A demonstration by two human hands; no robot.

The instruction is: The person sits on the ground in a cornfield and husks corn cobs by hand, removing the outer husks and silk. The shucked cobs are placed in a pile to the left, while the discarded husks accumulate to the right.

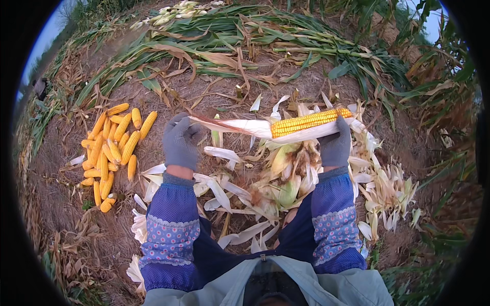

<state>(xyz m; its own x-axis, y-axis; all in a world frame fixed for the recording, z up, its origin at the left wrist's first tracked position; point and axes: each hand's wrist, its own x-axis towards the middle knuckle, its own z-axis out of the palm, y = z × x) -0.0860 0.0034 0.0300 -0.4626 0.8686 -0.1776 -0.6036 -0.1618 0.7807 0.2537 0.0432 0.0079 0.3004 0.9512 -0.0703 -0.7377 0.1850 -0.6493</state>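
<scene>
A yellow corn cob (306, 123) lies half bared above the ground, its pale husk (252, 127) pulled out to the left and still lining its lower side. My right hand (337, 143), in a grey knitted glove, grips the cob and husk at the right end. At the left, my gloved left hand (180, 140) pinches the stretched husk's narrow end, where brown silk trails along it. Below the cob, several ears in their husks (287, 191) lie heaped between my legs, partly covered by loose husk pieces.
Several bare yellow cobs (111, 149) form a pile at the left. Stripped husks (379, 183) are heaped at the right. Cut green cornstalks (237, 34) stretch across the far ground, with short stubble (239, 91) before them. Standing corn plants (451, 76) line the right edge.
</scene>
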